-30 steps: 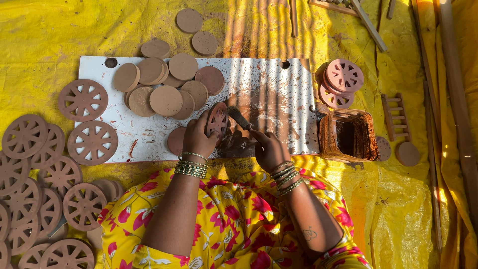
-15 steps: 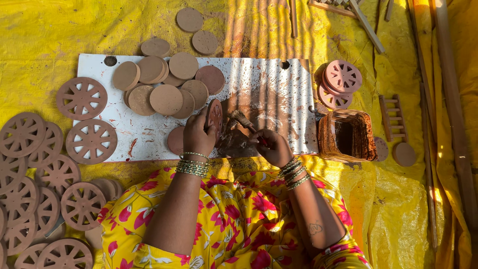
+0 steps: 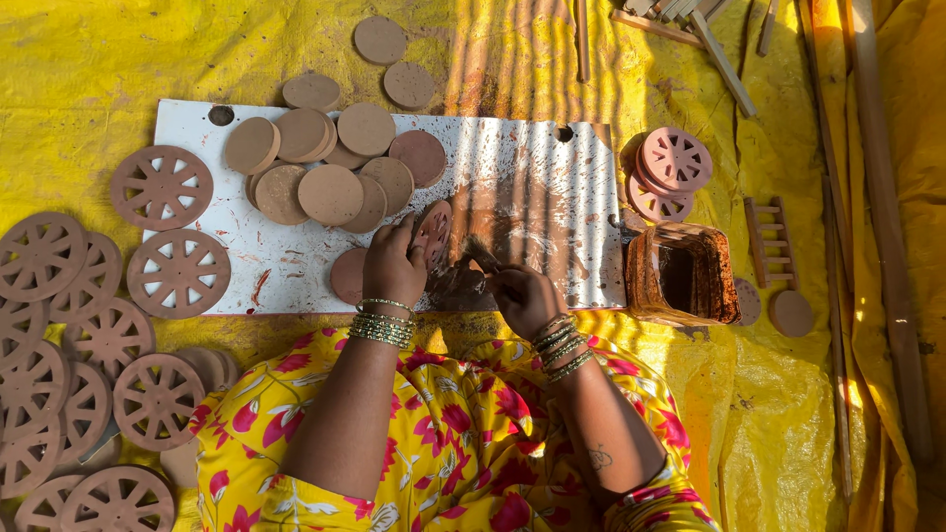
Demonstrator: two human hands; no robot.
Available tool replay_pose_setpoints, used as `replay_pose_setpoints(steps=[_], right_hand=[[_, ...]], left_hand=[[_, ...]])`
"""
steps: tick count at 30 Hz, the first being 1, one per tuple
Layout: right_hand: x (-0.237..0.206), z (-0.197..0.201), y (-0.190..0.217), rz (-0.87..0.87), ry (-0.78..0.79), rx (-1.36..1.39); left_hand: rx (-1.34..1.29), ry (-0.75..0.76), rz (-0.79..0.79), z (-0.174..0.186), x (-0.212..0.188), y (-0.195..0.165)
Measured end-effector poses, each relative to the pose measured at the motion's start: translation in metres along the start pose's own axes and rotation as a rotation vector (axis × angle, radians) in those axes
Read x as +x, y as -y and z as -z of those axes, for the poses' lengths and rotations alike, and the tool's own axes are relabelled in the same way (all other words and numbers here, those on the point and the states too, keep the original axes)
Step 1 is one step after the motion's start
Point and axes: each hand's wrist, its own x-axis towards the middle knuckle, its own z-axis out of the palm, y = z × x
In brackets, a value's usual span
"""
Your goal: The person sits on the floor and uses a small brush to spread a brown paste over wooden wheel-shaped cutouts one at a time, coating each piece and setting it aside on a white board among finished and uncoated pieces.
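Note:
My left hand [image 3: 393,264] holds a round clay disc [image 3: 433,232] on edge above the white board [image 3: 512,177]. My right hand [image 3: 523,299] grips a small dark tool [image 3: 481,254] whose tip points at the disc. Both wrists wear stacked bangles. A dark lump of wet clay [image 3: 458,284] lies between the two hands on the board. A plain disc [image 3: 348,275] lies flat just left of my left hand. My lap is covered by yellow cloth with red flowers [image 3: 463,443].
A pile of plain clay discs [image 3: 330,167] sits on the board's left half. Several cut-out clay wheels [image 3: 59,335] cover the yellow sheet at left; a small stack of wheels [image 3: 670,167] lies right of the board. A brown square pot [image 3: 682,276], a small ladder-shaped piece [image 3: 770,241] and wooden sticks [image 3: 877,197] are at right.
My right hand has moved down and toward me with the tool, off the disc's face. My left hand has kept the disc in about the same place.

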Motion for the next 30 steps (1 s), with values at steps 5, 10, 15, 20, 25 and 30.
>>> replay_pose_setpoints(steps=[5,10,15,20,25,30], right_hand=[[-0.012,0.028,0.004,-0.331,0.041,-0.149],[-0.019,0.05,0.001,-0.351,-0.091,-0.155],[-0.021,0.053,-0.011,-0.186,-0.071,0.301],[-0.02,0.029,-0.004,-0.012,0.06,0.413],[-0.02,0.003,0.003,-0.006,0.029,0.297],[-0.01,-0.017,-0.01,-0.051,-0.034,0.598]], left_hand=[[0.038,0.09,0.07,0.012,-0.001,-0.017],[0.114,0.199,0.133,0.026,-0.002,-0.035],[0.096,0.17,0.124,0.025,-0.002,-0.034],[0.108,0.154,0.152,0.019,-0.002,-0.026],[0.046,0.16,0.2,0.012,0.0,-0.017],[0.049,0.162,0.268,0.005,0.004,-0.002]])
